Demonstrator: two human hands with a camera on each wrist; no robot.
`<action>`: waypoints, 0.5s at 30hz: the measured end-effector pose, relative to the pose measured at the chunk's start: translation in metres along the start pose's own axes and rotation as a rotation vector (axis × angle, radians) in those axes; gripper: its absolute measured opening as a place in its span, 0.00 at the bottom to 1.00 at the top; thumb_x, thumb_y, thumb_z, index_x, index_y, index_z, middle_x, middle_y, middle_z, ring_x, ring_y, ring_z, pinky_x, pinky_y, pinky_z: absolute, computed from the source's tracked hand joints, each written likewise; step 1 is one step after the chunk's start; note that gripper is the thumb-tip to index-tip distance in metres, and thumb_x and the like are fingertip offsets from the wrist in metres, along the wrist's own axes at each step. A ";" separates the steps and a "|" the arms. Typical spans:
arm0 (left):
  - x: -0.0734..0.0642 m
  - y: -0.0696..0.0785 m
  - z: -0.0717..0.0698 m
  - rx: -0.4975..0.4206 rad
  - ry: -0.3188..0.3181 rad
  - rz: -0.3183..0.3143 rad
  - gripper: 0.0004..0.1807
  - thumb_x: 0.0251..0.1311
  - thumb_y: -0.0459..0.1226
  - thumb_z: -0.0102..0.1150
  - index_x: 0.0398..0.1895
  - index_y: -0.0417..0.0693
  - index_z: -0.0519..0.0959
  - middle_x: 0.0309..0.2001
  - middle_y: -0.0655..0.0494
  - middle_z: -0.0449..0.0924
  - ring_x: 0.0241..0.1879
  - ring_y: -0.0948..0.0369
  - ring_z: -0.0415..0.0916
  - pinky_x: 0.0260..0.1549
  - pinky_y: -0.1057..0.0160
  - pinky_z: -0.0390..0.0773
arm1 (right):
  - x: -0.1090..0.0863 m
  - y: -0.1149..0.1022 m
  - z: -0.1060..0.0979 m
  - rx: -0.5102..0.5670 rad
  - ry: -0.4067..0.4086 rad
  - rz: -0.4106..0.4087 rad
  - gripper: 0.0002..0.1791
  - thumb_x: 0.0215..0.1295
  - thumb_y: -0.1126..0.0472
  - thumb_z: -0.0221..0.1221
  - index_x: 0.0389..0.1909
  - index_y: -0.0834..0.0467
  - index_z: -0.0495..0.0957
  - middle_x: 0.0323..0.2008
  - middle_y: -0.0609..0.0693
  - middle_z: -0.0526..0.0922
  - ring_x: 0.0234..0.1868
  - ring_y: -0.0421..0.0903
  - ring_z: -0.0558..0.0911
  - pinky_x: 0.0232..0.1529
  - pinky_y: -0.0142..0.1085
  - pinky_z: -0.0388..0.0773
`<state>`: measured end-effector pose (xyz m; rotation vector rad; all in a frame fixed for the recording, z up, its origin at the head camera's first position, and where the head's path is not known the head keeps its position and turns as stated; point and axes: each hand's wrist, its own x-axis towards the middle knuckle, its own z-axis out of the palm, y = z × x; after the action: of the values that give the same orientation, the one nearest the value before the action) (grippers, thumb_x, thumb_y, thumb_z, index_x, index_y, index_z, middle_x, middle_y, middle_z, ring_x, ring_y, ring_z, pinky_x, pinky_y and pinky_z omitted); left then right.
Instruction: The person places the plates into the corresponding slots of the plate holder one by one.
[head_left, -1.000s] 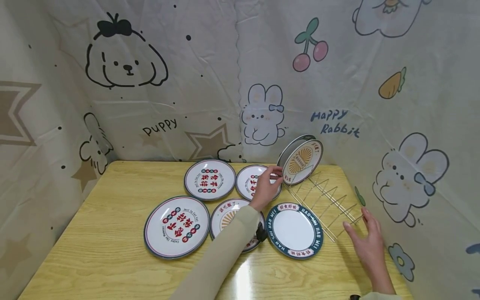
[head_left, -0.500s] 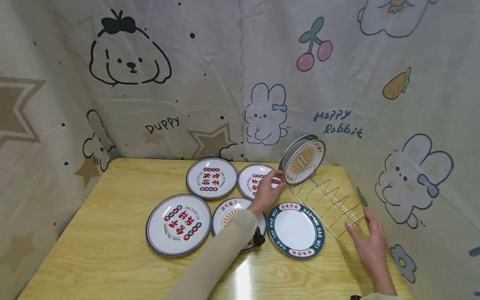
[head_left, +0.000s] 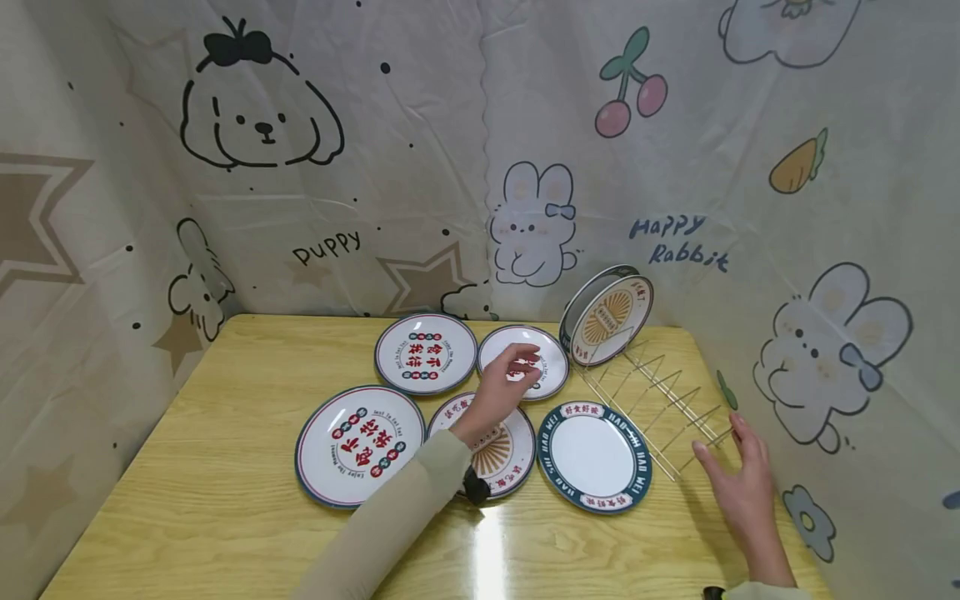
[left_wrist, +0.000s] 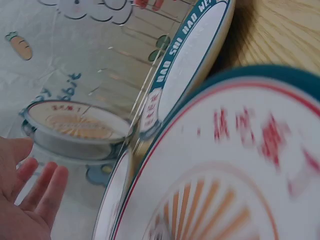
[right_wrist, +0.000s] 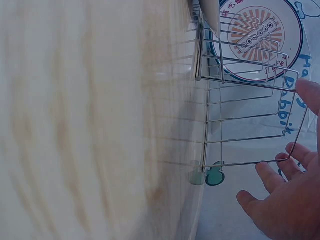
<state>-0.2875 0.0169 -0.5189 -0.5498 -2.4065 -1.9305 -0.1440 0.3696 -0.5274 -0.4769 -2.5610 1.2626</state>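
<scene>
In the head view, my left hand [head_left: 498, 387] hovers over the plates with loosely bent fingers and holds nothing. Under it lie a small white plate with red lettering [head_left: 551, 367] and a sunburst plate [head_left: 495, 458], partly hidden by the hand and sleeve. My right hand [head_left: 742, 487] holds the near end of a wire dish rack [head_left: 660, 400], thumb and fingers on either side of the end wire. At the rack's far end, a sunburst plate [head_left: 611, 321] stands tilted in front of another plate [head_left: 581, 304]. The left wrist view shows my left fingers [left_wrist: 50, 195] apart from the racked plates.
A green-rimmed plate [head_left: 595, 457] lies just left of the rack. Two white plates with red lettering, one large [head_left: 360, 446] and one farther back [head_left: 425, 354], lie to the left. Patterned cloth [head_left: 420, 167] encloses the wooden table [head_left: 225, 467] at the back and sides.
My left hand has let go of the sunburst plate in the rack and drawn back left, towards me. Both racked plates stay standing. My right hand remains at the rack's near end.
</scene>
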 end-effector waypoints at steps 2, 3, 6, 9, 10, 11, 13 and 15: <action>-0.009 -0.003 -0.020 0.020 0.019 -0.009 0.22 0.71 0.36 0.63 0.67 0.55 0.75 0.59 0.52 0.81 0.56 0.57 0.80 0.54 0.61 0.85 | 0.000 0.000 0.000 0.000 -0.001 -0.003 0.47 0.75 0.44 0.59 0.84 0.49 0.45 0.83 0.61 0.45 0.80 0.68 0.53 0.77 0.71 0.51; -0.014 -0.004 -0.031 0.026 0.030 -0.013 0.23 0.71 0.36 0.63 0.67 0.55 0.75 0.60 0.50 0.81 0.57 0.56 0.80 0.55 0.61 0.85 | 0.000 0.000 0.000 -0.002 -0.001 -0.007 0.47 0.75 0.44 0.59 0.84 0.50 0.44 0.83 0.61 0.45 0.80 0.69 0.54 0.77 0.71 0.51; -0.031 -0.009 -0.067 0.047 0.088 -0.034 0.24 0.70 0.34 0.64 0.67 0.53 0.75 0.61 0.47 0.81 0.57 0.54 0.81 0.55 0.58 0.86 | 0.001 -0.001 0.000 -0.004 0.001 -0.007 0.47 0.75 0.44 0.59 0.84 0.50 0.45 0.83 0.61 0.44 0.80 0.69 0.53 0.77 0.71 0.51; -0.052 -0.013 -0.106 0.069 0.147 -0.070 0.24 0.71 0.35 0.63 0.68 0.54 0.75 0.63 0.45 0.79 0.58 0.52 0.80 0.56 0.54 0.86 | 0.001 -0.001 0.000 -0.009 0.002 -0.002 0.47 0.75 0.44 0.59 0.84 0.50 0.44 0.83 0.60 0.44 0.80 0.68 0.53 0.77 0.71 0.52; -0.060 -0.014 -0.119 0.087 0.168 -0.080 0.24 0.71 0.35 0.63 0.68 0.54 0.74 0.63 0.46 0.79 0.59 0.51 0.80 0.57 0.53 0.86 | 0.000 -0.001 0.000 -0.007 0.002 0.002 0.47 0.75 0.44 0.59 0.84 0.50 0.44 0.83 0.60 0.44 0.80 0.68 0.53 0.77 0.71 0.52; -0.068 -0.015 -0.132 0.112 0.188 -0.095 0.24 0.72 0.36 0.62 0.69 0.54 0.74 0.64 0.47 0.78 0.60 0.50 0.79 0.58 0.51 0.85 | 0.000 -0.001 0.000 -0.007 0.003 0.005 0.47 0.75 0.44 0.59 0.84 0.49 0.45 0.83 0.60 0.44 0.80 0.68 0.53 0.77 0.71 0.52; -0.084 -0.016 -0.157 0.153 0.232 -0.117 0.25 0.73 0.37 0.61 0.71 0.53 0.72 0.66 0.47 0.76 0.63 0.49 0.77 0.62 0.48 0.82 | -0.001 -0.001 0.000 -0.008 0.003 0.004 0.47 0.74 0.44 0.60 0.84 0.49 0.45 0.83 0.60 0.44 0.80 0.68 0.54 0.76 0.71 0.52; -0.100 -0.018 -0.179 0.217 0.288 -0.132 0.25 0.73 0.36 0.60 0.72 0.51 0.71 0.67 0.47 0.75 0.66 0.47 0.74 0.66 0.47 0.80 | -0.001 -0.001 0.000 -0.008 0.005 0.001 0.47 0.74 0.44 0.60 0.84 0.50 0.45 0.83 0.60 0.45 0.80 0.68 0.54 0.77 0.71 0.52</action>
<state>-0.2362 -0.1824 -0.5149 -0.0991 -2.4689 -1.6248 -0.1435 0.3682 -0.5266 -0.4823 -2.5630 1.2508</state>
